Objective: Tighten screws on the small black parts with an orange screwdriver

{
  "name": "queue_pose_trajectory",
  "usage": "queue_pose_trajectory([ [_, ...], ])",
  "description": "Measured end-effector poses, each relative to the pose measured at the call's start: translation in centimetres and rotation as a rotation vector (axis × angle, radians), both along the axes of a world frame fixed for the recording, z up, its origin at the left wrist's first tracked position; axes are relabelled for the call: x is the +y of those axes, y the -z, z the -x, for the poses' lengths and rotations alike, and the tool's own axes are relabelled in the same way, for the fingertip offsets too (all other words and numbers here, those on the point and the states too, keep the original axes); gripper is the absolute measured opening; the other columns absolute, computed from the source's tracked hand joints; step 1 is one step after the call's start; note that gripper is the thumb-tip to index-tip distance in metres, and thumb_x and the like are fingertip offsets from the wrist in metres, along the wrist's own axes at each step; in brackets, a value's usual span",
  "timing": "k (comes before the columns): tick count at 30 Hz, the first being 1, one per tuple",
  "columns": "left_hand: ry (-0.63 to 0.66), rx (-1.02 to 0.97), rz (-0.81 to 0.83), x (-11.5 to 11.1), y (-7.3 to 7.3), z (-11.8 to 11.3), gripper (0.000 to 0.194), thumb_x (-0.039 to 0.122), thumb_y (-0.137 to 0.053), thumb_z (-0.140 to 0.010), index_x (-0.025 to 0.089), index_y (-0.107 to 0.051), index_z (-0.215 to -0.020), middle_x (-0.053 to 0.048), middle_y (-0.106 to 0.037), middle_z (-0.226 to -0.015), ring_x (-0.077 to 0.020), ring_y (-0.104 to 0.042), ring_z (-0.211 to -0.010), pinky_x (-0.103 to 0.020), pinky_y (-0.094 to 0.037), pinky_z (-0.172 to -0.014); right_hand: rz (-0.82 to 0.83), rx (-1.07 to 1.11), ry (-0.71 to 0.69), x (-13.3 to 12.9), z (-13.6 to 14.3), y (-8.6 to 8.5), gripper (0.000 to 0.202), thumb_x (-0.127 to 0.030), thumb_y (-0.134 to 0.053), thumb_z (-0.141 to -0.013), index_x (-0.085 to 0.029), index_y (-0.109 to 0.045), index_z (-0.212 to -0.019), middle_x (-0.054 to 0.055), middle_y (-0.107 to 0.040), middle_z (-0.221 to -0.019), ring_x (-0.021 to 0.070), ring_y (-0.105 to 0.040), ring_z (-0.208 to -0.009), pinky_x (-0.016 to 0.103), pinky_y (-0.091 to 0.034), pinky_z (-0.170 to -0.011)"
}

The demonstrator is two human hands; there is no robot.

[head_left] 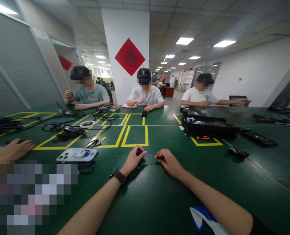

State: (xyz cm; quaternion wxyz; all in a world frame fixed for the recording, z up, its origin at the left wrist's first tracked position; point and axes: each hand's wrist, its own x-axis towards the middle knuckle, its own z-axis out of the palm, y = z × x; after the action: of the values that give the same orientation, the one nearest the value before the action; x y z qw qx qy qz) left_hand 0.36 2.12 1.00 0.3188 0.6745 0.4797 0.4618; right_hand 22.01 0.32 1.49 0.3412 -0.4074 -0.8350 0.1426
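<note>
My right hand (168, 162) is closed around the red-and-black handle of a screwdriver (160, 158) in the middle of the green table. Its thin metal shaft points left, toward my left hand (133, 160). Between the fingers of my left hand is a small black part (139, 151), partly covered by the thumb, so its kind does not show. The shaft's tip reaches to or just beside this part; contact cannot be made out. A dark watch is on my left wrist.
On the left lie a phone (77, 154), a white ring (87, 124) and tangled black cables. A black case (208, 125) stands right of centre, with an orange-handled tool (203, 137) before it. Several co-workers sit around the table; one's hand (14, 150) rests at left.
</note>
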Motion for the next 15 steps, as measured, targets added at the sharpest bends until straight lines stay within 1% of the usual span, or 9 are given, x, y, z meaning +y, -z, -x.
queue_pose_trajectory([
  [2,-0.01,-0.004,0.012,0.0,0.0,0.0,0.023,0.04,-0.052,-0.075,0.018,-0.051,-0.081,0.003,-0.054,-0.065,-0.0112,-0.05,-0.059,-0.023,-0.039,-0.058,0.007,-0.029,0.008,0.0,0.1,0.0,0.013,-0.015,-0.054,-0.079,-0.019,-0.052,-0.091,0.006,-0.054,-0.094,0.0195,-0.047,-0.093,0.035,-0.039,-0.082],
  [4,-0.018,-0.024,0.026,0.0,0.0,0.0,0.022,0.04,-0.051,-0.076,0.018,-0.05,-0.083,0.003,-0.055,-0.067,-0.0112,-0.051,-0.06,-0.023,-0.039,-0.059,0.004,-0.083,0.012,0.0,0.3,0.0,0.014,-0.023,-0.055,-0.081,-0.018,-0.053,-0.094,0.006,-0.054,-0.095,0.02,-0.047,-0.093,0.035,-0.038,-0.082],
  [6,-0.022,-0.048,0.025,0.1,0.0,0.1,0.021,0.038,-0.051,-0.076,0.019,-0.049,-0.084,0.002,-0.055,-0.07,-0.011,-0.052,-0.061,-0.023,-0.04,-0.059,-0.018,-0.119,0.056,0.1,0.3,0.1,0.018,-0.03,-0.05,-0.084,-0.018,-0.054,-0.098,0.007,-0.054,-0.097,0.0202,-0.046,-0.094,0.035,-0.037,-0.083],
  [8,-0.021,-0.07,0.022,0.2,0.1,0.1,0.021,0.038,-0.051,-0.076,0.019,-0.049,-0.084,0.002,-0.055,-0.072,-0.0108,-0.052,-0.062,-0.023,-0.04,-0.059,-0.036,-0.127,0.128,0.4,0.1,0.3,0.02,-0.031,-0.044,-0.087,-0.018,-0.054,-0.098,0.007,-0.054,-0.098,0.0199,-0.046,-0.095,0.036,-0.035,-0.084],
  [10,-0.016,-0.076,0.022,0.3,0.1,0.2,0.02,0.037,-0.051,-0.076,0.019,-0.049,-0.084,0.002,-0.055,-0.071,-0.0107,-0.051,-0.061,-0.023,-0.04,-0.058,-0.024,-0.131,0.158,0.8,-0.2,0.5,0.022,-0.03,-0.039,-0.089,-0.018,-0.057,-0.094,0.007,-0.054,-0.096,0.0191,-0.047,-0.094,0.036,-0.035,-0.084],
  [12,-0.013,-0.064,0.015,0.3,0.2,0.2,0.02,0.038,-0.051,-0.076,0.019,-0.05,-0.083,0.003,-0.054,-0.068,-0.011,-0.051,-0.061,-0.023,-0.04,-0.059,0.003,-0.13,0.114,1.2,-0.6,0.5,0.026,-0.03,-0.036,-0.091,-0.018,-0.059,-0.088,0.006,-0.055,-0.094,0.0179,-0.047,-0.092,0.034,-0.036,-0.083],
  [15,-0.007,-0.034,0.001,0.2,0.2,0.1,0.021,0.039,-0.05,-0.076,0.019,-0.051,-0.08,0.003,-0.054,-0.064,-0.0114,-0.05,-0.06,-0.023,-0.039,-0.06,0.016,-0.094,0.004,1.4,-1.1,0.3,0.028,-0.027,-0.034,-0.092,-0.018,-0.06,-0.087,0.006,-0.056,-0.095,0.0166,-0.048,-0.093,0.033,-0.036,-0.085],
])
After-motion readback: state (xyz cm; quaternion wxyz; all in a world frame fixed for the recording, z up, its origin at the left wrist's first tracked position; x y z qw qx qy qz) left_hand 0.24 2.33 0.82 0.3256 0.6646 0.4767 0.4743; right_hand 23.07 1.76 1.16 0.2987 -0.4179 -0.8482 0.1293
